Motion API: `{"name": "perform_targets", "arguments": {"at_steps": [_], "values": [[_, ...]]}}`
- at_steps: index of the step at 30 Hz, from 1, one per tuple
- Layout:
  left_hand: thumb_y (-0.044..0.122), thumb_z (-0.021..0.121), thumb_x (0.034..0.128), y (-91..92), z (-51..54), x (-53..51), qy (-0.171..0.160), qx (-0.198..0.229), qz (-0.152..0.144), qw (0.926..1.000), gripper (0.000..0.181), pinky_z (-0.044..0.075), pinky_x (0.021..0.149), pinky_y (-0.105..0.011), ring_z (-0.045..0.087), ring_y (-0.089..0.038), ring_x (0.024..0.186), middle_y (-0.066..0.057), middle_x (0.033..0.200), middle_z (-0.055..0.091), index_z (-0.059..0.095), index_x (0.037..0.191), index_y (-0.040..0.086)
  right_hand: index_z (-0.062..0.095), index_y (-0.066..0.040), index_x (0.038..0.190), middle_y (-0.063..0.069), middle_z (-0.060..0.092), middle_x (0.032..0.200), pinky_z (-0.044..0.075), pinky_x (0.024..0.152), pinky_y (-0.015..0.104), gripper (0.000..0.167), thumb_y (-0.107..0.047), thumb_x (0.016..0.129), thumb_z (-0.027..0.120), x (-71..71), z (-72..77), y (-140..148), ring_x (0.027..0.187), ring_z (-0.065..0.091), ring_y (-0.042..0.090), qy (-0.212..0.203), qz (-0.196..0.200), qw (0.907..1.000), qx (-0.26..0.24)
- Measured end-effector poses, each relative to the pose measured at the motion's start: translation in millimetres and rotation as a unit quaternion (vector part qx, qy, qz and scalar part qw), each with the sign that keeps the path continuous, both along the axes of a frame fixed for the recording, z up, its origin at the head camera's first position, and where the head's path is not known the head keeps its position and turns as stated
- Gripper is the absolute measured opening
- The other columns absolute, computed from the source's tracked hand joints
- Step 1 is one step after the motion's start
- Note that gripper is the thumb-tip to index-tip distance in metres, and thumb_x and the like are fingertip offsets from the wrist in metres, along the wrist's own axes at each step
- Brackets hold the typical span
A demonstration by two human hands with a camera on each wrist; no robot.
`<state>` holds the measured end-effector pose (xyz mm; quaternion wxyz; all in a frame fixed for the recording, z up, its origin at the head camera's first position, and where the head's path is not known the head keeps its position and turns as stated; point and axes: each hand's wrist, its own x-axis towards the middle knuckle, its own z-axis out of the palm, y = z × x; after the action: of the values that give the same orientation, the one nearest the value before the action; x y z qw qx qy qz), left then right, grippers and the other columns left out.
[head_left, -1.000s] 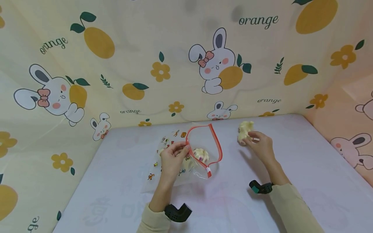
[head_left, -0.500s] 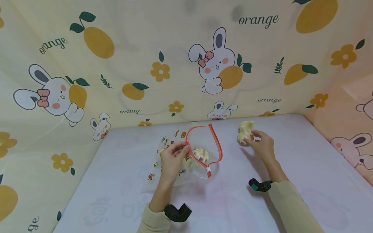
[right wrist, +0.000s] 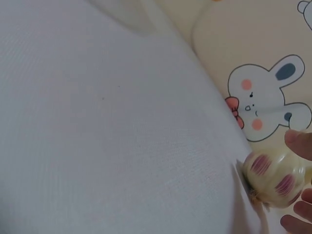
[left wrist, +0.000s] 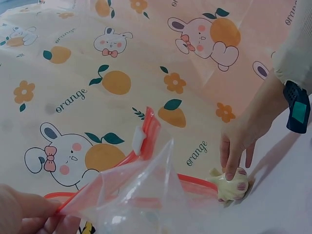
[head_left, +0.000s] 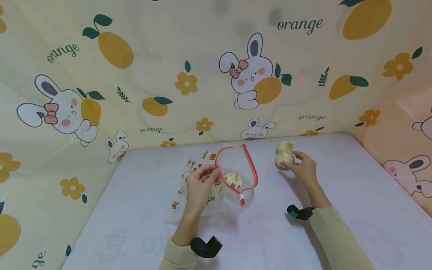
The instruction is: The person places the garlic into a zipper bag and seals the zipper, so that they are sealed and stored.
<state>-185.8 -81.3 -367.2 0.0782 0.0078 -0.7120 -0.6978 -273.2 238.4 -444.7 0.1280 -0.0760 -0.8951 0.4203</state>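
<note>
A clear zip bag [head_left: 195, 210] with small printed pictures and a red zip edge lies on the table, its mouth held apart. My left hand [head_left: 201, 184] pinches the near red edge between thumb and fingers. Inside the bag mouth sits a pale, purple-streaked garlic bulb [head_left: 233, 180]; other pale shapes show dimly through the printed plastic. Farther right, by the back wall, my right hand [head_left: 305, 169] has its thumb and fingers around another garlic bulb [head_left: 284, 157] with a short stalk, which rests on the table. The right wrist view shows that bulb's purple streaks [right wrist: 284, 185].
A white cloth covers the table [head_left: 135, 195]. Cream fabric [head_left: 209, 48] printed with rabbits and oranges hangs directly behind its back edge, and more runs along the right side. The red zip slider end [head_left: 241, 198] hangs off the near corner of the bag mouth.
My right hand has shifted slightly and its thumb and fingers have settled around the bulb's side, turning it a little. The left hand and the bag have stayed put.
</note>
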Motion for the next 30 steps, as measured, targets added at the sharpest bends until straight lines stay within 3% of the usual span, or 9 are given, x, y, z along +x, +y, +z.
{"name": "perform_targets", "arguments": {"at_steps": [6, 16, 30], "values": [[0.005, 0.066, 0.0892, -0.2, -0.1, -0.1, 0.000, 0.002, -0.002, 1.0000, 0.021, 0.059, 0.070, -0.013, 0.063, -0.001, 0.073, -0.024, 0.101, 0.069, 0.067, 0.108, -0.006, 0.044, 0.010, 0.136, 0.032, 0.048, 0.139, 0.050, 0.102, 0.054, 0.069, -0.022, 0.084, 0.076, -3.4, -1.3, -0.2, 0.127, 0.049, 0.047, -0.034, 0.008, 0.9993, -0.012], [0.004, 0.067, 0.0883, -0.2, 1.3, -0.5, 0.000, 0.007, 0.003, 1.0000, 0.021, 0.059, 0.070, -0.013, 0.063, 0.000, 0.073, -0.025, 0.101, 0.069, 0.067, 0.107, -0.006, 0.041, 0.009, 0.139, 0.031, 0.046, 0.141, 0.041, 0.110, 0.056, 0.074, -0.021, 0.082, 0.077, -8.1, -5.8, -1.4, 0.132, 0.042, 0.046, -0.053, 0.018, 0.9976, -0.040], [0.007, 0.067, 0.0893, -0.3, 1.0, 0.3, -0.005, -0.003, 0.002, 1.0000, 0.022, 0.059, 0.071, -0.013, 0.064, -0.002, 0.074, -0.024, 0.101, 0.070, 0.067, 0.107, -0.006, 0.041, 0.009, 0.139, 0.030, 0.049, 0.140, 0.045, 0.107, 0.053, 0.070, -0.015, 0.082, 0.076, -6.6, -6.7, -4.1, 0.129, 0.047, 0.044, -0.062, -0.002, 0.9962, -0.061]]}}
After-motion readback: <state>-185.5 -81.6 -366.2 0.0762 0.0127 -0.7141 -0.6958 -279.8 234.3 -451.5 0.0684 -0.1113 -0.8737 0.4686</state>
